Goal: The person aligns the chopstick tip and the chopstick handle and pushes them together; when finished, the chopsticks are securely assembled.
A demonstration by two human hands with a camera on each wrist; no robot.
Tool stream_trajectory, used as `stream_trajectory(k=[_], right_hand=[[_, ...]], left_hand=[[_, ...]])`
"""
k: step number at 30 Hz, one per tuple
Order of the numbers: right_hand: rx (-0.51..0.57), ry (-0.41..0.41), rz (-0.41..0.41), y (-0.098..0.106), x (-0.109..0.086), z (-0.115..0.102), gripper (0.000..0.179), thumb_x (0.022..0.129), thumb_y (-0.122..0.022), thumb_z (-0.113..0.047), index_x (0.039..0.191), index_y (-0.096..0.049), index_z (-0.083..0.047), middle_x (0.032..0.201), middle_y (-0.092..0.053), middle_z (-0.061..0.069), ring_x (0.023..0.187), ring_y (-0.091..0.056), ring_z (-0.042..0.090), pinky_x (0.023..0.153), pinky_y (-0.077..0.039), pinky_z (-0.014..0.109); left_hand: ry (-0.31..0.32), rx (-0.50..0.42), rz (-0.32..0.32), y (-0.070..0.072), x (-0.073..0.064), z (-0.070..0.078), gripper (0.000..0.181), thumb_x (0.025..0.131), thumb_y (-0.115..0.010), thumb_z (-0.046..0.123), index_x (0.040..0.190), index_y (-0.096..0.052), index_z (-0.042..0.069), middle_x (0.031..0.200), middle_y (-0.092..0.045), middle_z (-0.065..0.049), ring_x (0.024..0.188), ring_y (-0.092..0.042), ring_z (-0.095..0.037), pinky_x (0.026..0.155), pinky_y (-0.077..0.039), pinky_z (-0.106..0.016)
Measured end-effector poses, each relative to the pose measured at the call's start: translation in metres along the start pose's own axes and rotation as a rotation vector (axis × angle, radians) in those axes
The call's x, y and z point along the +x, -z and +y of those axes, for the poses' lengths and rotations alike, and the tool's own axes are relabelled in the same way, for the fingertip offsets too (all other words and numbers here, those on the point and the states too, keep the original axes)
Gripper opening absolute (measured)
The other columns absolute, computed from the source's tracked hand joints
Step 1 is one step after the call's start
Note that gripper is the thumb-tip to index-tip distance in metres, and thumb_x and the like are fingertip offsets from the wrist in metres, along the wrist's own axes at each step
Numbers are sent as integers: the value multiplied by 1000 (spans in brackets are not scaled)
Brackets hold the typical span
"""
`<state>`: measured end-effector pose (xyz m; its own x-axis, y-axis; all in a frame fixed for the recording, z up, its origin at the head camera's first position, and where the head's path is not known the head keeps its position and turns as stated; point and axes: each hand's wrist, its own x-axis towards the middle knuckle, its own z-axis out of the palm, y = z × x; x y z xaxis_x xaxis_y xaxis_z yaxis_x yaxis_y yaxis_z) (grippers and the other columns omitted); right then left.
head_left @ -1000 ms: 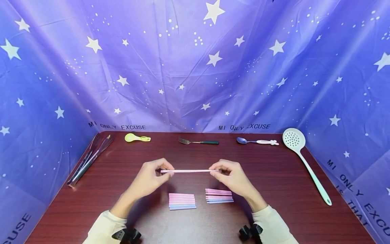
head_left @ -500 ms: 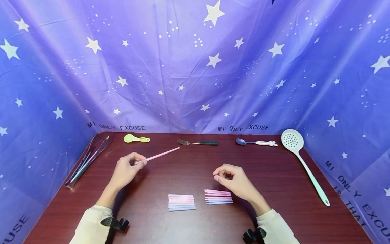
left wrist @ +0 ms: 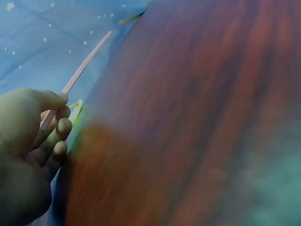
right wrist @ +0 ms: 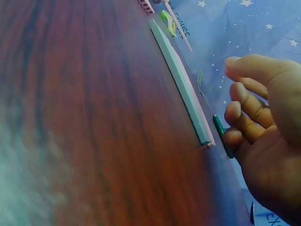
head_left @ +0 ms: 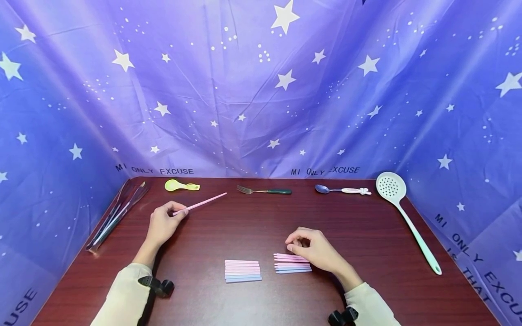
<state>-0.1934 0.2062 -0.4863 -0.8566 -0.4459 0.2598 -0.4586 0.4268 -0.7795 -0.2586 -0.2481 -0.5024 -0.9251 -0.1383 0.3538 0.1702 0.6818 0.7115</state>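
My left hand [head_left: 162, 224] pinches one end of a thin pink stick [head_left: 207, 201] between thumb and fingers, at the left middle of the table. The stick's free end points right and away; in the left wrist view the same pink stick [left wrist: 84, 65] slants upward from the fingertips. My right hand [head_left: 319, 249] hovers by the far edge of a right row of pink and blue sticks [head_left: 292, 271], fingers loosely curled around nothing. Part of that row lies hidden behind this hand. To its left is another row of pink and blue sticks [head_left: 243, 271].
Along the back lie a yellow-green measuring spoon [head_left: 179, 185], a fork [head_left: 265, 191] with green handle, and a blue spoon [head_left: 336, 190] with white handle. A pale green skimmer [head_left: 409, 222] lies at right, a whisk-like utensil [head_left: 116, 217] at left. Starry cloth [head_left: 253, 90] surrounds the table.
My right hand has let go of the pink stick and come nearer the right row. My left hand has carried the stick leftward and away from me.
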Motion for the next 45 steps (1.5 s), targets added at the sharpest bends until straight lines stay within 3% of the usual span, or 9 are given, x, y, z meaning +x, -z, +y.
stream_trajectory(k=[9,14,23,38,42,45], right_hand=[[-45,80,-32,-8,-5,6,12,88,-80,-10,95,-76,-19,79,-61,-10,74,-55,2,63,-47,21],[-78,149,-12,-11,-6,10,15,85,-82,-8,95,-77,-19,80,-61,-10,75,-57,7,65,-47,22],[-123,165,0,-16,-5,11,20,82,-83,-6,90,-78,-23,78,-60,-14,75,-55,9,66,-45,19],[-128,84,9,-16,-8,8,20,81,-83,-7,86,-76,-25,78,-61,-16,76,-56,7,67,-46,20],[-129,80,19,-16,-8,9,22,82,-82,-6,86,-76,-27,78,-61,-16,76,-56,7,67,-46,20],[-125,94,18,-16,-7,10,23,83,-82,-5,87,-75,-27,78,-62,-15,76,-56,8,67,-46,21]], left_hand=[[-30,68,43,-6,6,-10,5,87,-80,13,89,-77,9,86,-76,-11,80,-67,-28,76,-44,-41],[-43,108,41,-6,4,-11,7,87,-79,11,89,-78,5,96,-72,-22,96,-61,-45,88,-40,-55],[-23,116,40,-3,4,-9,12,89,-77,13,94,-78,3,103,-69,-25,103,-56,-48,94,-37,-57],[-27,87,50,-6,2,-11,13,87,-79,11,98,-79,5,98,-72,-20,92,-63,-41,84,-40,-49],[24,4,103,-4,2,-9,17,86,-80,7,103,-80,7,100,-72,-15,86,-65,-21,83,-41,-34],[82,-88,170,-2,-2,-5,19,86,-78,5,104,-80,8,99,-72,-12,82,-58,-3,79,-40,-20]])
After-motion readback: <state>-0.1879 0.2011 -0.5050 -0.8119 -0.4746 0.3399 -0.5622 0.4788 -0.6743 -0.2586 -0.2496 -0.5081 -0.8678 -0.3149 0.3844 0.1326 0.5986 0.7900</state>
